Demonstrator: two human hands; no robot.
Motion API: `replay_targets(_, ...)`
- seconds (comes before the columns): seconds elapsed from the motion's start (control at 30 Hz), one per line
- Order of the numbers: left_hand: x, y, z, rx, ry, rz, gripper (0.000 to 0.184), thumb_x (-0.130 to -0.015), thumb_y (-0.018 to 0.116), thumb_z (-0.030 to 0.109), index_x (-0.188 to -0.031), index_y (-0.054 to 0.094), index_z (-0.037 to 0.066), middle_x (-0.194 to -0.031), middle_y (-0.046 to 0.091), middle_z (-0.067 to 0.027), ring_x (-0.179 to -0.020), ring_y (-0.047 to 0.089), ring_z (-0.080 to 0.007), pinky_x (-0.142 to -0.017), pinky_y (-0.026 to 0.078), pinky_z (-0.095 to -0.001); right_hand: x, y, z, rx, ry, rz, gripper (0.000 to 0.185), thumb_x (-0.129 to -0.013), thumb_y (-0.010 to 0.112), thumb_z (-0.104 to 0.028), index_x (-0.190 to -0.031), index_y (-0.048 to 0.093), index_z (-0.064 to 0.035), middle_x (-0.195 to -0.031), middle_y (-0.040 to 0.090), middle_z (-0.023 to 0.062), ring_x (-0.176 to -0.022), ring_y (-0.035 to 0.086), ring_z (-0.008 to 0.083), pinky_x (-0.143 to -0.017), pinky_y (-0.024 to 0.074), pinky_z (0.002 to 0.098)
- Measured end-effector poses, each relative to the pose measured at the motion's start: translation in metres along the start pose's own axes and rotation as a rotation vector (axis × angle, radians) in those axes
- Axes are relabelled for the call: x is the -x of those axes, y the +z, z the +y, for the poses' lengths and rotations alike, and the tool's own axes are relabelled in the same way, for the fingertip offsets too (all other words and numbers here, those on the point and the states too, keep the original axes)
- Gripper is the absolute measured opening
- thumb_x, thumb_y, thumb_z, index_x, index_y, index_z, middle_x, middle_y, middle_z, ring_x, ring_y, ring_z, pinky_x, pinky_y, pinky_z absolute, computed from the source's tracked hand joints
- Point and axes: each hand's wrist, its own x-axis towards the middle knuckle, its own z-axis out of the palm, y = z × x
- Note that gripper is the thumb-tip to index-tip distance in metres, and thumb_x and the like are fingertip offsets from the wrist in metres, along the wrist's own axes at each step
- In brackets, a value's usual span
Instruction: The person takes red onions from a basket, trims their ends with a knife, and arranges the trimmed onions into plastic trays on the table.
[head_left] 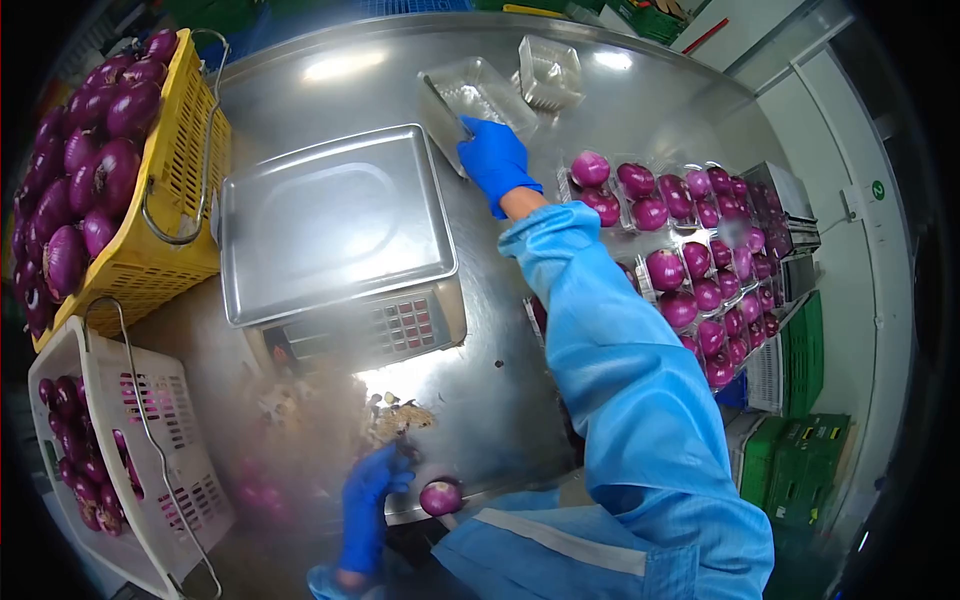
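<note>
My right hand [495,165], in a blue glove, reaches across the steel table and grips the near edge of a clear plastic tray [480,92]. Its fingertips are partly hidden by the back of the hand. Low in the view, my left hand [370,497], also gloved in blue, has its fingers curled close to the table's front edge. Something small and dark shows at its fingertips, too blurred to name. Just right of this hand lies one purple onion [441,496]. Dry onion skins [402,420] are scattered above it.
A digital scale [340,230] with a steel pan stands mid-table. Onions fill a yellow crate [165,240] and a white crate [165,440] on the left. Several clear trays of onions [690,265] are at right. Another clear container [550,75] sits at the back.
</note>
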Motion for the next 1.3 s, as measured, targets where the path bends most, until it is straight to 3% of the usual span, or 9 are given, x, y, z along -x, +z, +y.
replay_targets(0.1,-0.007,0.006,0.001,-0.026,-0.016,-0.077,0.042,-0.095,0.056,0.023,-0.127,0.056,-0.003,-0.112,0.066,-0.0156,-0.090,0.067,-0.0212,-0.080,0.052,-0.0316,0.002,0.003,-0.015,-0.037,0.122,0.040,0.030,-0.081,0.057,-0.020,-0.107,0.073,-0.0160,-0.101,0.069,0.0178,-0.096,0.066,0.0362,-0.086,0.0514,0.0456)
replay_targets(0.3,-0.009,0.000,-0.006,-0.031,0.001,-0.058,0.050,-0.093,0.062,0.033,-0.126,0.058,-0.004,-0.108,0.067,-0.0147,-0.091,0.067,-0.0210,-0.078,0.053,-0.0298,0.004,-0.017,-0.017,0.170,0.004,-0.103,0.023,-0.080,0.060,-0.019,-0.094,0.074,-0.0077,-0.097,0.069,0.0208,-0.095,0.066,0.0374,-0.084,0.0520,0.0468)
replay_targets(0.4,-0.012,0.000,-0.004,-0.036,-0.006,-0.034,0.051,-0.092,0.063,0.034,-0.125,0.058,-0.004,-0.108,0.067,-0.0148,-0.091,0.067,-0.0213,-0.078,0.053,-0.0304,0.005,-0.023,-0.015,0.216,-0.077,-0.085,0.021,-0.080,0.061,-0.018,-0.092,0.073,-0.0058,-0.094,0.069,0.0219,-0.092,0.067,0.0375,-0.082,0.0524,0.0467)
replay_targets(0.6,-0.009,0.000,-0.007,-0.037,0.006,-0.064,0.049,-0.093,0.060,0.033,-0.126,0.057,-0.003,-0.111,0.066,-0.0152,-0.093,0.066,-0.0227,-0.080,0.052,-0.0319,0.003,-0.032,-0.012,0.228,-0.090,-0.005,0.031,-0.076,0.072,-0.029,-0.104,0.074,-0.0155,-0.096,0.072,0.0116,-0.089,0.069,0.0314,-0.082,0.0542,0.0396)
replay_targets(0.7,-0.004,-0.001,-0.001,-0.049,0.040,-0.069,0.039,-0.095,0.055,0.021,-0.126,0.057,-0.003,-0.109,0.067,-0.0149,-0.090,0.067,-0.0221,-0.078,0.052,-0.0309,0.005,-0.045,0.008,-0.107,-0.087,0.168,0.029,-0.078,0.071,-0.034,-0.099,0.073,-0.0135,-0.088,0.071,0.0129,-0.085,0.068,0.0340,-0.075,0.0533,0.0413)
replay_targets(0.83,0.000,-0.009,-0.010,-0.005,0.027,-0.025,0.038,-0.094,0.055,0.020,-0.125,0.058,-0.003,-0.108,0.067,-0.0145,-0.090,0.067,-0.0216,-0.078,0.052,-0.0308,0.075,-0.100,0.012,-0.374,-0.151,0.365,0.025,-0.078,0.077,-0.033,-0.090,0.072,-0.0115,-0.077,0.069,0.0134,-0.069,0.067,0.0304,-0.061,0.0512,0.0364)
replay_targets(0.97,0.003,-0.012,-0.014,-0.012,0.036,-0.037,0.037,-0.094,0.055,0.020,-0.124,0.058,-0.003,-0.108,0.068,-0.0142,-0.089,0.067,-0.0215,-0.078,0.052,-0.0308,0.160,-0.105,0.054,-0.069,-0.071,0.399,0.024,-0.079,0.077,-0.033,-0.081,0.068,-0.0107,-0.061,0.063,0.0113,-0.052,0.063,0.0285,-0.049,0.0471,0.0373)
replay_targets(1.07,0.007,-0.010,-0.014,-0.020,0.033,-0.063,0.037,-0.094,0.055,0.020,-0.123,0.058,-0.003,-0.107,0.068,-0.0142,-0.090,0.067,-0.0214,-0.079,0.052,-0.0308,0.200,-0.099,0.067,0.043,0.058,0.260,0.024,-0.078,0.078,-0.033,-0.085,0.069,-0.0123,-0.064,0.064,0.0112,-0.054,0.063,0.0277,-0.050,0.0473,0.0366)
replay_targets(1.3,0.018,-0.012,-0.022,-0.039,0.054,-0.133,0.036,-0.094,0.055,0.019,-0.123,0.057,-0.003,-0.108,0.067,-0.0144,-0.090,0.066,-0.0201,-0.079,0.052,-0.0307,0.171,-0.060,0.073,0.143,0.213,0.009,0.036,-0.079,0.073,-0.037,-0.104,0.068,-0.0112,-0.091,0.070,0.0146,-0.086,0.068,0.0345,-0.075,0.0525,0.0427)
